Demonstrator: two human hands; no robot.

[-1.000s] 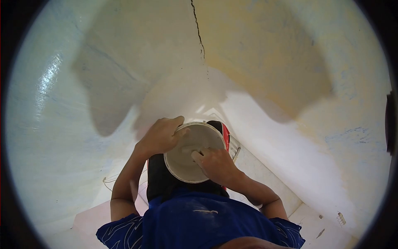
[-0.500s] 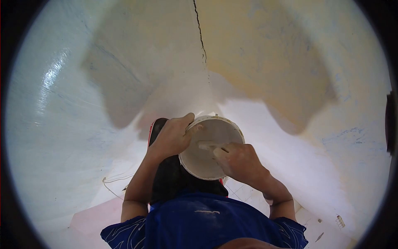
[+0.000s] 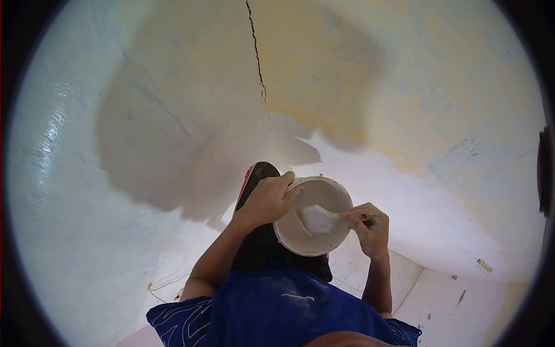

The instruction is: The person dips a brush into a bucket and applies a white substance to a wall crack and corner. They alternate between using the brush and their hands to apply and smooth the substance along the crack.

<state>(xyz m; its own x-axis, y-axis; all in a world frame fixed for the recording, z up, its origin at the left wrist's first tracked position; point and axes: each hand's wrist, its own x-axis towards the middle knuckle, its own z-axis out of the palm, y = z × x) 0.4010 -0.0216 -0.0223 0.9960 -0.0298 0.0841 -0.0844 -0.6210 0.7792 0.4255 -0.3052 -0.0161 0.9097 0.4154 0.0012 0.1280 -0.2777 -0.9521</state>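
A round, off-white bucket [image 3: 338, 194] is tilted so that I look into its mouth, and its inner wall is smeared with pale paste. At its left side, my left hand [image 3: 267, 202] grips the rim, with fingers reaching over the inside. On the right, my right hand [image 3: 372, 228] is closed around the handle of a putty knife [image 3: 317, 220]. The knife's blade, coated with white paste, lies across the bucket's opening. How much paste is at the bottom cannot be made out.
A cracked wall rises ahead, with a dark jagged crack [image 3: 255, 49] above a smoother pale patch. My dark-trousered leg [image 3: 254, 248] is beneath the bucket. A thin white cable [image 3: 167, 283] shows low on the left, and tiled floor [image 3: 352, 263] lies behind.
The bucket and both hands have shifted to the right in view. My right hand has moved from over the bucket's inside to its right rim, and the paste-covered blade now shows.
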